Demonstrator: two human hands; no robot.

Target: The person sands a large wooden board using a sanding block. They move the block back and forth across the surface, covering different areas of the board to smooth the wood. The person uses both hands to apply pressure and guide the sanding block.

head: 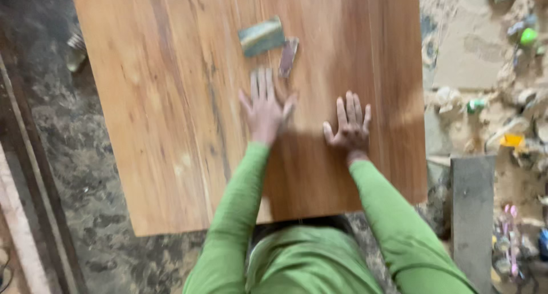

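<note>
Nearest the camera, two bright green sleeves reach forward from the person's body over the near edge of the large, smooth, honey-coloured wooden board [171, 128], which lies flat above a dark mottled stone floor [85, 174]. The right hand [349, 126] rests palm-down on the wood with its fingers [341, 108] spread and holding nothing. The left hand [265, 108], a little farther out, also lies flat on the surface, its fingers [261, 84] spread and stretched forward, with nothing between them. Just beyond the left fingertips lie two small things: a narrow, brownish-purple rectangular scrap [288, 56] that looks like worn abrasive paper, and, touching or almost touching it on the left, a grey-green rectangular block [261, 37], possibly a sanding pad. The picture is blurred, so what they are made of cannot be told for certain. By the look of it, the step in hand is feeling over the board's surface with bare palms, with the left hand close to the two pieces. Picking either up would call for the left fingers to slide forward a short way and close on its edges, since both lie flat on the wood. Off to the right, well apart from the board, a dusty floor is strewn with small colourful clutter [514, 140].
</note>
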